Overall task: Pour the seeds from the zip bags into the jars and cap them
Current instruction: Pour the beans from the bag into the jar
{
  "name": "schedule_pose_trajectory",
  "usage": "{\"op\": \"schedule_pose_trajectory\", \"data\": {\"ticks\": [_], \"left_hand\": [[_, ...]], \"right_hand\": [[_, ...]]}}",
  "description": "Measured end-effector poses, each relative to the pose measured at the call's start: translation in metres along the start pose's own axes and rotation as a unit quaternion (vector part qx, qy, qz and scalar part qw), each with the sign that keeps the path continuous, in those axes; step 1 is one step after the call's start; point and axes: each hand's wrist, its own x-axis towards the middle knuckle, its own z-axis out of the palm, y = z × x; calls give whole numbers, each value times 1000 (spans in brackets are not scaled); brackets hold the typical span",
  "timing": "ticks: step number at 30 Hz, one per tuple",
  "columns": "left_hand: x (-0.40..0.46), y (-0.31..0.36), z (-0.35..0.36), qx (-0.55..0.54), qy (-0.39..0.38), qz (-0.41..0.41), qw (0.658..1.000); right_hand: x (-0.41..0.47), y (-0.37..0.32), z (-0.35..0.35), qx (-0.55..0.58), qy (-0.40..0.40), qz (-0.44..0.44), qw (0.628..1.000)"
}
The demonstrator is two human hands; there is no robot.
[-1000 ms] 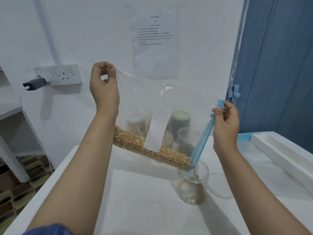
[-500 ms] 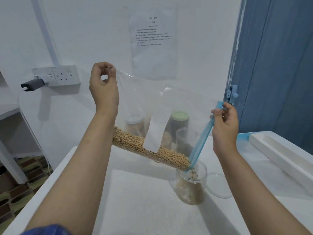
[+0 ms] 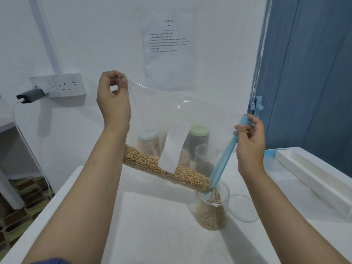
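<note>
A large clear zip bag (image 3: 171, 119) with a blue zip strip hangs tilted above the table. Tan seeds (image 3: 165, 171) lie along its lower edge and stream out of its low corner into an open clear jar (image 3: 211, 208), which is partly filled. My left hand (image 3: 114, 100) pinches the bag's raised far corner. My right hand (image 3: 250, 143) pinches the top of the blue zip strip. A clear round lid (image 3: 243, 208) lies flat on the table just right of the jar.
Behind the bag stand several other jars: a green-lidded one (image 3: 199, 138), a pale-lidded one (image 3: 147, 141) and an open one (image 3: 204, 157). A white tray (image 3: 312, 176) lies at the right of the white table (image 3: 152, 225). A wall socket (image 3: 64, 85) with a plug is at left.
Seeds have kept flowing from the bag, and the level in the jar has risen. Both hands hold nearly the same positions.
</note>
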Motion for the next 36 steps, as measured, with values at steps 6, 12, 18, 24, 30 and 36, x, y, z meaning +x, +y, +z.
{"op": "schedule_pose_trajectory", "data": {"ticks": [6,12,18,24,30,36], "left_hand": [[-1,-1,-1,-3,2,-5,1000],[-1,0,-3,-1,4,-3,1000],[-2,1,-3,-1,7,-5,1000],[-2,0,-3,1,4,-4,1000],[-3,2,-1,-4,1,-2,1000],[-3,2,0,-3,3,-3,1000]], "right_hand": [[-2,-2,0,-22,-5,-20,1000],[-2,-1,0,-15,-4,-19,1000],[-1,0,-2,-14,-2,-20,1000],[1,2,-2,-13,1,-21,1000],[1,3,-2,-12,5,-22,1000],[1,4,-3,-10,6,-23,1000]]}}
